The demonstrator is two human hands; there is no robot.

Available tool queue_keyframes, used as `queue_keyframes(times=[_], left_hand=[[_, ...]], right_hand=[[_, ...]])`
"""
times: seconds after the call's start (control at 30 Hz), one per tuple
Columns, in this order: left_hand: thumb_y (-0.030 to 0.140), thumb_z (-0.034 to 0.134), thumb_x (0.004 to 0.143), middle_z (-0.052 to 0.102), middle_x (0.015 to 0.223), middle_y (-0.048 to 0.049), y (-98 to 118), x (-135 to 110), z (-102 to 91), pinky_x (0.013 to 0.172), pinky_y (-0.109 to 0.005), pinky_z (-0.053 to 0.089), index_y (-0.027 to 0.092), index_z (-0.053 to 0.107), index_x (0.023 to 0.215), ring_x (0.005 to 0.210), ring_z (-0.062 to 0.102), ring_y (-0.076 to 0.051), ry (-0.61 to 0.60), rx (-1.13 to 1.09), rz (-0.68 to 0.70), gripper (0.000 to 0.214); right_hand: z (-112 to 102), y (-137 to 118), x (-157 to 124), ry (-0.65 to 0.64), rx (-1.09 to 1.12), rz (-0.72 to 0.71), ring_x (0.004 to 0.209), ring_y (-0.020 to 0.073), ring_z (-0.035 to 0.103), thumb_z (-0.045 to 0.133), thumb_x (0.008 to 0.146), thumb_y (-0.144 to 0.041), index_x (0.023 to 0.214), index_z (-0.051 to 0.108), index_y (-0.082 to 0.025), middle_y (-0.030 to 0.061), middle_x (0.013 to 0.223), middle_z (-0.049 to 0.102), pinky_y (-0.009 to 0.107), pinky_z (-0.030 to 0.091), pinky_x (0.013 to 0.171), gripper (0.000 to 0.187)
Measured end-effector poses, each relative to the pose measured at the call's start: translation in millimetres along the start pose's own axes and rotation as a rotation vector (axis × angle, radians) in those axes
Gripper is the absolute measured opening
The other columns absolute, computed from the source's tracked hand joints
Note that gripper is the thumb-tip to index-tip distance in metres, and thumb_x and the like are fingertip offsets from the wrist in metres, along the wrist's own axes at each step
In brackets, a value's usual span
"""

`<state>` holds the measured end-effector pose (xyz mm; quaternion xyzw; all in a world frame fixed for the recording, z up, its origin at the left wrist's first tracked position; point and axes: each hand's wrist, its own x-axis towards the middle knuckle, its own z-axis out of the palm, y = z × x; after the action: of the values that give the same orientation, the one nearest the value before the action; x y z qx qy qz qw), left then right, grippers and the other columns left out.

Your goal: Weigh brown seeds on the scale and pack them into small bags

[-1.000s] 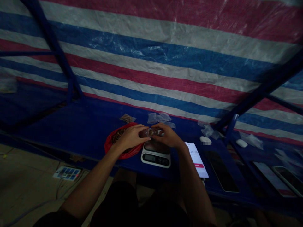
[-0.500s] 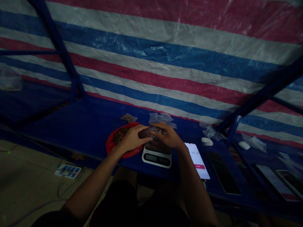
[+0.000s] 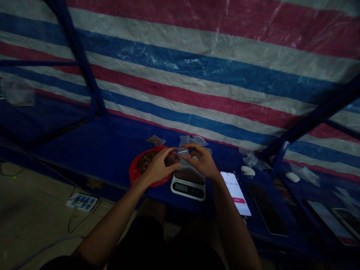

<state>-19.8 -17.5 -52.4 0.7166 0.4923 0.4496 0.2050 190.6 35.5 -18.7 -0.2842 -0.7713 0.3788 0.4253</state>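
Observation:
My left hand (image 3: pixel 161 165) and my right hand (image 3: pixel 203 161) meet above a small digital scale (image 3: pixel 188 189), both closed on a small clear plastic bag (image 3: pixel 183 152). The bag's pale upper part shows between my fingertips. Something brownish shows beside my left fingers, too dark to make out well. Left of the scale, partly under my left hand, lies an open red bag (image 3: pixel 134 173) with brown, twig-like bits (image 3: pixel 144 160) inside. Behind it rests a small clear bag of similar brown bits (image 3: pixel 155 140).
Several clear bags (image 3: pixel 197 140) lie behind my hands. On the right are a lit phone (image 3: pixel 236 195), a dark phone (image 3: pixel 268 210) and a white rounded object (image 3: pixel 248 171). Blue frame bars (image 3: pixel 81 56) stand before a striped sheet (image 3: pixel 197 67). A power strip (image 3: pixel 82 202) is on the floor.
The clear bag's pale upper part now shows more plainly between my fingers. Both hands stay above the scale with little movement. The whole view has shifted slightly.

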Motion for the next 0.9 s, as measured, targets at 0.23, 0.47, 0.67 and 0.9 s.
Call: queue_keyframes(times=[0.23,0.47,0.67,0.9], left_hand=[[0.044,0.076,0.086,0.059,0.147,-0.0128,-6,-6,-1.2,0.117,-0.046,0.042,0.021,0.051,0.144,0.138,0.054,-0.029,0.048,-0.009,-0.051,0.067],[0.048,0.068,0.091,0.074,0.104,-0.0052,1,-4,-3.3,0.091,-0.037,0.053,0.021,0.061,0.107,0.097,0.07,-0.023,0.013,-0.121,-0.135,0.032],[0.047,0.077,0.083,0.07,0.094,-0.0012,18,-3,2.4,0.079,-0.032,0.053,0.022,0.054,0.109,0.086,0.069,-0.02,0.227,-0.17,-0.185,0.044],[0.042,0.078,0.082,0.073,0.111,-0.0051,32,-8,9.8,0.088,-0.036,0.054,0.024,0.054,0.131,0.099,0.071,-0.024,0.253,-0.097,-0.186,0.057]], right_hand=[[-11,6,-3,-0.022,0.034,0.036,0.107,0.0238,0.07,0.076,0.082,-0.026,0.13,0.061,-0.024,0.0083,0.12,0.069,0.042,0.055,0.096,0.05],[-36,23,-10,-0.152,-0.321,0.164,0.1,0.0242,0.069,0.074,0.078,-0.019,0.114,0.069,-0.019,0.0086,0.112,0.074,0.043,0.055,0.091,0.036],[-32,5,-7,-0.047,-0.381,0.084,0.103,0.0274,0.069,0.082,0.081,-0.038,0.108,0.074,-0.02,0.0103,0.112,0.075,0.044,0.053,0.091,0.033],[-3,-35,2,-0.159,-0.18,-0.046,0.083,0.0199,0.067,0.069,0.094,-0.038,0.088,0.075,-0.021,0.0034,0.088,0.075,0.036,0.051,0.08,0.019]])
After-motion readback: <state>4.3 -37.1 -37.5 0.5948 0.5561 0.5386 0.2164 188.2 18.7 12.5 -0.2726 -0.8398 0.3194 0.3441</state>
